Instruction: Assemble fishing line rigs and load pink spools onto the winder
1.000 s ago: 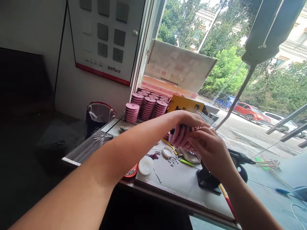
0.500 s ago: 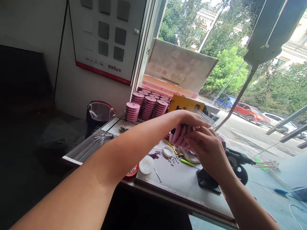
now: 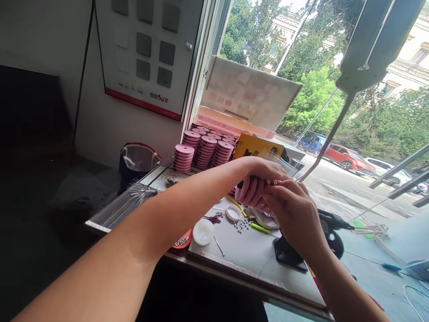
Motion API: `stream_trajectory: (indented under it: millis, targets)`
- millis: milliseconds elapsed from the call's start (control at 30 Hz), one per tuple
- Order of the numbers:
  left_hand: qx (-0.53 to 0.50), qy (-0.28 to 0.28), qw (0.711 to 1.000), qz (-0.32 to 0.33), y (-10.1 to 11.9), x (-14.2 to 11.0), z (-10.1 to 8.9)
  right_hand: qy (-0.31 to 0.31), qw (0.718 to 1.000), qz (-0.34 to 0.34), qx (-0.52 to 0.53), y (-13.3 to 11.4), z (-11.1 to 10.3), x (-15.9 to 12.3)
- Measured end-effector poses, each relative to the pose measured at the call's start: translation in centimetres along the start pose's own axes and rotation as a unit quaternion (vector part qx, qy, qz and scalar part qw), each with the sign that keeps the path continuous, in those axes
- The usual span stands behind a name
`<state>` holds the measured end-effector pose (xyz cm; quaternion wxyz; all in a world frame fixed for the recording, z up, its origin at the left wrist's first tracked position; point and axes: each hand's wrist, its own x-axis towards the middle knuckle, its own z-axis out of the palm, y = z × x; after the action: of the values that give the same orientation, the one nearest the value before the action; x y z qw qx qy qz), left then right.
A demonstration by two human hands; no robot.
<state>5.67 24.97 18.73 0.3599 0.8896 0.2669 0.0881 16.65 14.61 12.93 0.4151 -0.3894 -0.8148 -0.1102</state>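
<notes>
Pink round spools [image 3: 247,193] match the pink, dark-striped stacks of round spools [image 3: 208,153]. A yellow cardboard box [image 3: 256,146] bears black markings; the slim-handled tool [image 3: 260,228] is lime green, the shallow round dish [image 3: 189,237] orange-red, the flat-topped counter [image 3: 241,255] pale grey.

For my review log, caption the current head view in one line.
Left hand and right hand at a row of pink spools over a worktable, more spools stacked beside a yellow box.
</notes>
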Motion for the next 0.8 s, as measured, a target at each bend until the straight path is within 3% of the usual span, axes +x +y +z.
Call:
stream_trajectory:
  millis: [500,800]
  targets:
    - [0.172,0.026,0.984,0.03,2.7,-2.5,1.2,0.023,0.996,-0.064,-0.066,-1.0,0.8,-1.8]
    - [0.178,0.027,0.984,0.019,2.8,-2.5,1.2,0.018,0.994,-0.071,-0.081,-0.9,1.0,-1.9]
